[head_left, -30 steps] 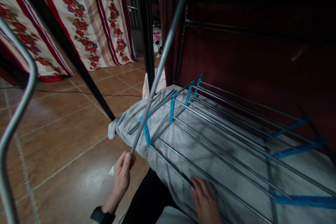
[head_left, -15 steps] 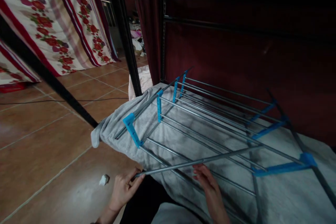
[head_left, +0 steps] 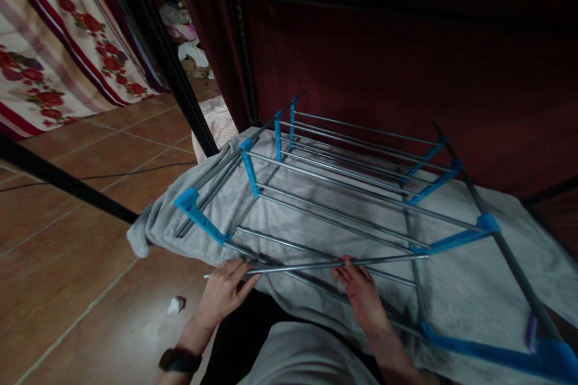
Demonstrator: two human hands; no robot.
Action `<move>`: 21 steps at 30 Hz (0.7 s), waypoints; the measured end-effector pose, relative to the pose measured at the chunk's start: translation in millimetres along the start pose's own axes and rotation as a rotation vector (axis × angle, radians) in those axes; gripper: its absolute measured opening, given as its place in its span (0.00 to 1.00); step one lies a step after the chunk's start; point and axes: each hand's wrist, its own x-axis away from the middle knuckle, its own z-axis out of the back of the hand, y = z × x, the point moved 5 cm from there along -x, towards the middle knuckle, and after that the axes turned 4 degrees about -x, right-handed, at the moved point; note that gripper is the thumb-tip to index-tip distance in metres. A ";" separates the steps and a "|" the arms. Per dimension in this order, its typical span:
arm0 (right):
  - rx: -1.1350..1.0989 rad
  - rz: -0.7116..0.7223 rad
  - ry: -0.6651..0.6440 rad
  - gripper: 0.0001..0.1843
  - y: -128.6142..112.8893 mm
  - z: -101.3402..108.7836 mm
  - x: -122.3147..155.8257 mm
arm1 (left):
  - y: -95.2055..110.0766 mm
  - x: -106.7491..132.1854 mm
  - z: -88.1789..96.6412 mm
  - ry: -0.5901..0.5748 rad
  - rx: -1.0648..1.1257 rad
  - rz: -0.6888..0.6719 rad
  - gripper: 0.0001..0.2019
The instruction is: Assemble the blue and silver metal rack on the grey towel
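A loose grey metal rod (head_left: 316,266) lies almost level across the near end of a folded rack (head_left: 352,186) made of metal rods and blue plastic brackets. My left hand (head_left: 223,292) pinches the rod near its left end. My right hand (head_left: 359,289) grips it near the middle, fingers curled around it. The rack rests on a grey blanket (head_left: 460,289) spread over a low surface in front of me. A dark watch sits on my left wrist.
Brown tiled floor (head_left: 76,264) lies to the left, with a small white crumpled scrap (head_left: 175,305) on it. A black diagonal post (head_left: 153,42) and a floral red-and-cream curtain (head_left: 49,72) stand at the left. A dark red wall runs behind the rack.
The rod swung down from nearly upright in my left hand to level across the rack. My right hand left the rack and took hold of the rod. The view shifted right.
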 end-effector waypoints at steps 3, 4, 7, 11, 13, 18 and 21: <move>0.015 0.017 0.050 0.15 -3.1 16.7 -6.8 | 24.0 -27.5 -10.7 -0.093 0.007 -0.073 0.12; 0.025 0.025 0.062 0.15 -4.0 22.6 -8.9 | 31.4 -36.0 -14.7 -0.123 0.001 -0.094 0.12; 0.042 0.032 0.109 0.15 -5.4 41.9 -15.7 | 50.9 -58.9 -28.3 -0.209 -0.027 -0.169 0.13; 0.004 0.010 0.164 0.14 -6.2 66.8 -27.0 | 66.6 -83.2 -46.0 -0.271 -0.083 -0.218 0.12; 0.004 -0.007 0.178 0.14 -6.8 76.1 -32.6 | 71.5 -91.6 -54.4 -0.283 -0.112 -0.239 0.11; 0.017 -0.067 0.166 0.14 -7.0 84.9 -41.1 | 78.2 -101.4 -70.3 -0.301 -0.173 -0.307 0.08; -0.004 -0.093 0.177 0.15 -8.1 85.6 -42.3 | 80.3 -104.0 -73.2 -0.297 -0.169 -0.360 0.07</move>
